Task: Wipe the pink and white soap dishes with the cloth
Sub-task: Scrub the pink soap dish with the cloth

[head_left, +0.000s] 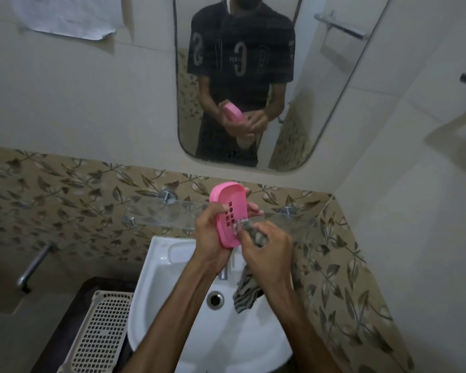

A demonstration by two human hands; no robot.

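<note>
My left hand (211, 238) grips the pink soap dish (228, 208) and holds it upright over the sink, its hollow side with square drain holes facing me. My right hand (267, 251) holds a bunched grey striped cloth (246, 292) and presses one end of it into the lower part of the dish. The rest of the cloth hangs down below my right hand. No white soap dish shows clearly in this view.
A white sink (172, 313) with a tap (223, 273) and drain (215, 299) lies below. A glass shelf (159, 214) runs along the patterned wall behind my hands. A mirror (320, 90) hangs above. A cream perforated basket (102, 332) sits at the left.
</note>
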